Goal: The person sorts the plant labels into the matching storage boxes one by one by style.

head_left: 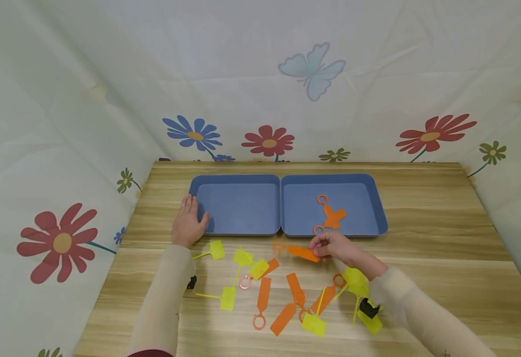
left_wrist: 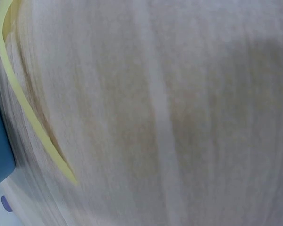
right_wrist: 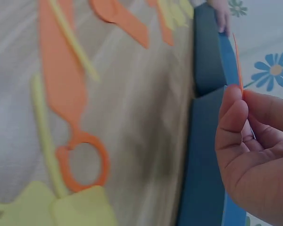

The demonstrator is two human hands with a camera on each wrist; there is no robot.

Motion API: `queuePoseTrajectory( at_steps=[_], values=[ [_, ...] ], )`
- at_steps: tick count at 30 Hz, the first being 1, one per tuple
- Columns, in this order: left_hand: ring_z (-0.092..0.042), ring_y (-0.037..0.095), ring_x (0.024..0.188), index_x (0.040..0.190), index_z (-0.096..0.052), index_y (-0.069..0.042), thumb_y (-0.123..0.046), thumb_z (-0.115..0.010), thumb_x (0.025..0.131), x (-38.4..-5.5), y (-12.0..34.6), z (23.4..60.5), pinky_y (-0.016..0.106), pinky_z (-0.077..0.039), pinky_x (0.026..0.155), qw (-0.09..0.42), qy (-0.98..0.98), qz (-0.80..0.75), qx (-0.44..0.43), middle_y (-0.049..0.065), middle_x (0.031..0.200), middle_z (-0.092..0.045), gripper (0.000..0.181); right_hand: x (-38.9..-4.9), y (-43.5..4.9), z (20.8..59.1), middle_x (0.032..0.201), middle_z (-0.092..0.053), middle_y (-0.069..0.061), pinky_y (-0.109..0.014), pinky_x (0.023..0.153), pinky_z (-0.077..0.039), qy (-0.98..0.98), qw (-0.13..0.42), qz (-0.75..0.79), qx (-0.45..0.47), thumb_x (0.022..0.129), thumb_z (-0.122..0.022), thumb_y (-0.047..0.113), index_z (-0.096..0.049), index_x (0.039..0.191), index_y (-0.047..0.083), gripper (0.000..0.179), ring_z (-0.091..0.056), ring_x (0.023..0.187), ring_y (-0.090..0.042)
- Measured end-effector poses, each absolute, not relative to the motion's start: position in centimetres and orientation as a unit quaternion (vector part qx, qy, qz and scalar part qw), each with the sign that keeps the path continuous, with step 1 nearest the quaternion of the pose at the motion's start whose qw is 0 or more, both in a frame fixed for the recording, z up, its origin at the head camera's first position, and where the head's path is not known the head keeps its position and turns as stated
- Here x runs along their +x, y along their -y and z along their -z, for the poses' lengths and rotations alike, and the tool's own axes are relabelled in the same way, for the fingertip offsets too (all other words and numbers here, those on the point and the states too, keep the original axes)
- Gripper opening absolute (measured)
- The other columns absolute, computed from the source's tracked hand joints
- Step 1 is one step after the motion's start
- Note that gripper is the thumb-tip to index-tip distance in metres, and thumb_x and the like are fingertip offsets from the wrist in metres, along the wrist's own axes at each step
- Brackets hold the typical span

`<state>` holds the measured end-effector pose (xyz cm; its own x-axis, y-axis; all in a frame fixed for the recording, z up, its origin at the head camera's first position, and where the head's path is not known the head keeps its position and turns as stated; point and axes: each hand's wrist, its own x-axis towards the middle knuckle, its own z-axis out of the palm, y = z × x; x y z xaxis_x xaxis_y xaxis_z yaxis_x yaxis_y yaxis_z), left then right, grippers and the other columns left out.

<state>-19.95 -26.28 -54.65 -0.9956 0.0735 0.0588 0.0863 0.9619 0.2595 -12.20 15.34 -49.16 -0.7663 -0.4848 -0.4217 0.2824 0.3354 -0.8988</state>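
The orange tag (head_left: 302, 253) is held before flowered cloth (head_left: 211, 74), over a wooden table (head_left: 434, 218), just this side of the right tray (head_left: 300, 210). The left hand (head_left: 189, 224) lies straight-fingered at the left tray (head_left: 238, 208); the right hand (head_left: 335, 246) pinches the tag's end.

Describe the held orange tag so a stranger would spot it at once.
On the wooden table, find the right-hand blue tray. In the head view, just below its near edge, the right grip pinches an orange tag by its flat end, ring pointing left. The other tags lie loose; this one alone is held.
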Motion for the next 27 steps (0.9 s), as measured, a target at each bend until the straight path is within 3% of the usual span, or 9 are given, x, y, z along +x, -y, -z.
queuePoseTrajectory(
  at_steps=[10, 21, 27],
  values=[
    [-0.009, 0.032, 0.136, 0.138, -0.019, 0.005, -0.042, -0.037, 0.089, -20.0, 26.2, 54.6, 0.042, -0.014, 0.110, 0.017, 0.989, 0.140, -0.038, 0.020, 0.147, -0.012, 0.070, -14.4, -16.0, 47.5, 0.079, -0.057, 0.002, -0.026, 0.066, -0.050, -0.720, 0.318, 0.617, -0.001, 0.085, -0.052, 0.000, -0.055, 0.104, -0.008, 0.021, -0.055, 0.069, -0.010],
    [-0.008, 0.032, 0.136, 0.139, -0.018, 0.004, -0.041, -0.037, 0.089, -19.8, 26.2, 54.4, 0.041, -0.014, 0.110, 0.012, 0.989, 0.141, -0.038, 0.020, 0.147, -0.011, 0.070, -16.7, -17.8, 47.5, 0.080, -0.057, 0.001, -0.018, 0.061, -0.050, -0.701, 0.254, 0.664, 0.059, 0.085, -0.051, -0.002, -0.057, 0.099, -0.005, 0.016, -0.055, 0.066, -0.010],
    [-0.007, 0.032, 0.136, 0.139, -0.018, 0.004, -0.042, -0.037, 0.089, -19.8, 26.2, 54.5, 0.041, -0.014, 0.110, 0.012, 0.989, 0.142, -0.035, 0.019, 0.147, -0.010, 0.070, -17.6, -19.2, 48.1, 0.080, -0.056, 0.001, -0.018, 0.061, -0.050, -0.713, 0.220, 0.660, 0.089, 0.085, -0.049, -0.003, -0.052, 0.107, -0.010, 0.023, -0.055, 0.064, -0.009]
  ],
)
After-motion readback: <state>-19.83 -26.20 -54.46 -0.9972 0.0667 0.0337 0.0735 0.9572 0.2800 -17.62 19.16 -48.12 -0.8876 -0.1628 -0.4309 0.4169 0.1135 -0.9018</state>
